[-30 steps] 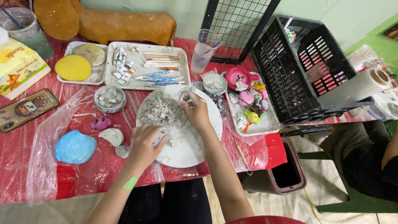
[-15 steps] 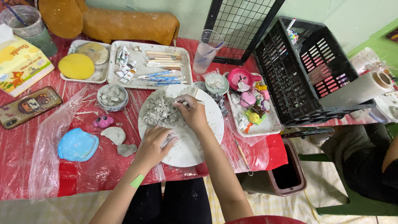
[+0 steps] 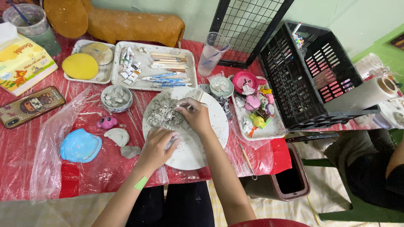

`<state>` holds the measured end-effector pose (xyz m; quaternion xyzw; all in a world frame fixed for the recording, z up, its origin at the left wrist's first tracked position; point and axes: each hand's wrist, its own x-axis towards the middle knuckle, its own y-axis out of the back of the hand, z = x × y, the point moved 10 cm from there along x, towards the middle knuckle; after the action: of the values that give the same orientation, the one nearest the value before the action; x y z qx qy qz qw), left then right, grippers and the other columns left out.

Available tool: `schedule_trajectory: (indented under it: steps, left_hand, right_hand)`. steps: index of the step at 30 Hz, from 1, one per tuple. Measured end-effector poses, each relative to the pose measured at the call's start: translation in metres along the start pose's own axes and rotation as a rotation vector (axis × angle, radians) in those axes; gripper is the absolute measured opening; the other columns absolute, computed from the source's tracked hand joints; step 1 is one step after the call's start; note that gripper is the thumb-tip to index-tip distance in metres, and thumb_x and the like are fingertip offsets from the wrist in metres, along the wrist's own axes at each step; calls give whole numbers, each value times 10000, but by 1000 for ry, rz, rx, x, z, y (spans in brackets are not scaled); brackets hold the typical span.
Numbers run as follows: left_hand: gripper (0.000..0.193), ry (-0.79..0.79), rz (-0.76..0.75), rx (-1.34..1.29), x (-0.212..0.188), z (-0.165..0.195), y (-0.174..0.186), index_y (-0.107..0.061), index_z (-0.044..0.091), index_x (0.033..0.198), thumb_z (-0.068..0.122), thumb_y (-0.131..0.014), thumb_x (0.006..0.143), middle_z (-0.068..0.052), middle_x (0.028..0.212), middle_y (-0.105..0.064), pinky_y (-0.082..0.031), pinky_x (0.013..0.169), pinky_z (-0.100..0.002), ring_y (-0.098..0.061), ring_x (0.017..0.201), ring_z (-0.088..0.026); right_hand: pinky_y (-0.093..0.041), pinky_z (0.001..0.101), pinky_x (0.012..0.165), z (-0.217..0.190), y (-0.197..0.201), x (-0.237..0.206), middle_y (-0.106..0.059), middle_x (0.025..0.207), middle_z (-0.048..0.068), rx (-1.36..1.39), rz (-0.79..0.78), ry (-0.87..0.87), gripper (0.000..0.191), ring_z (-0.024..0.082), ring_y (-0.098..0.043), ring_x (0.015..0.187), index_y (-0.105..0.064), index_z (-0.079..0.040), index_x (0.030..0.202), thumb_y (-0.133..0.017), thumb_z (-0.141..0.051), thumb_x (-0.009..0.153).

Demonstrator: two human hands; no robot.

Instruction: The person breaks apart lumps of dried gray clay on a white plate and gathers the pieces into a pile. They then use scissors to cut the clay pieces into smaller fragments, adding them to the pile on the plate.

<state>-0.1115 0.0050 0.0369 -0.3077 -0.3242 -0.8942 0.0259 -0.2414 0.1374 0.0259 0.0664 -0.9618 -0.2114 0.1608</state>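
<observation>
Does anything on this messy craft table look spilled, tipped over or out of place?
The black crate lies tipped on its side at the table's right edge, its open side facing the worker. Grey crumbs are scattered over the white plate where both hands, left hand and right hand, work the grey clay. Nothing looks spilled otherwise.

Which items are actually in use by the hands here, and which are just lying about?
In use: left hand and right hand on the white round plate, working the grey clay pile.

Lying about: phone, blue clay piece, pink figure, bowl of grey lumps, tool tray, black crate, plastic cup.
</observation>
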Motion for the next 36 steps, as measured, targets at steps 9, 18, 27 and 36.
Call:
schedule_trajectory:
  steps: [9,18,27,36]
  left_hand:
    - [291,163,14,238,-8,-26,25,-731,152,1076,354,-765,869,-14,1035,-708,-399,972,-462,-603,1005,-218]
    - [275,158,-63,329,5,-24,17,-785,177,1083,352,-753,874,-18,1012,-667,-400,869,-436,-592,969,-214]
    - [190,39,-19,580,32,1,14,-723,160,882,335,-781,838,10,965,-624,-375,868,-425,-571,986,-198]
    - [277,91,96,671,30,3,24,-666,179,1023,339,-791,836,-4,1030,-595,-340,869,-447,-559,991,-212]
  right_hand:
    - [-473,282,648,-1,5,0,-692,845,56,-169,32,-38,137,143,-588,701,-743,-83,964,-837,-127,876]
    - [-528,364,895,-43,20,-4,-743,1071,87,-207,136,318,139,260,-670,1027,-745,-82,1064,-757,-104,928]
    - [-531,327,783,-35,24,-4,-744,1068,70,-170,144,192,108,229,-672,989,-754,-101,1047,-719,-116,946]
    - [-527,323,741,-27,23,-3,-719,1029,84,-247,146,229,130,231,-646,895,-751,-96,1061,-753,-136,937]
